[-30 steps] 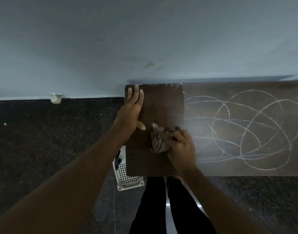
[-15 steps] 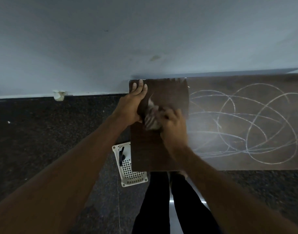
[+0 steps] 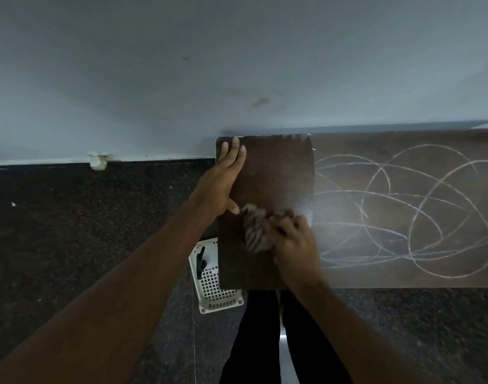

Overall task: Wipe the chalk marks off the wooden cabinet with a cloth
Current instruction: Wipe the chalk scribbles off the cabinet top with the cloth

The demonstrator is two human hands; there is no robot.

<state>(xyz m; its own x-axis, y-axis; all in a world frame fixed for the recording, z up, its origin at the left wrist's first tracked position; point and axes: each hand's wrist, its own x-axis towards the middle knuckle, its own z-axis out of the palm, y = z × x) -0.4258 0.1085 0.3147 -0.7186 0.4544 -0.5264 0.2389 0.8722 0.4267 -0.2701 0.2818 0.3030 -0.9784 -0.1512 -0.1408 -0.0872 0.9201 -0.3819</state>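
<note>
Left hand (image 3: 223,184): laid flat, fingers spread open, on cabinet top (image 3: 265,173) at its left edge.
Right hand (image 3: 295,242): closed around striped cloth (image 3: 255,231) — pressed onto the dark wiped strip.
Chalk marks (image 3: 403,212): looping lines covering the right part.
White basket (image 3: 212,284): on floor — partly hidden under the cabinet's left corner.

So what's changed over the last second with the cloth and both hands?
The right hand, gripping the bunched striped cloth, swept up toward the cabinet's far edge, then back toward the near edge. Nothing was let go. The left hand stays flat on the dark wooden cabinet top, and the looping white chalk marks to the right look unchanged.
</note>
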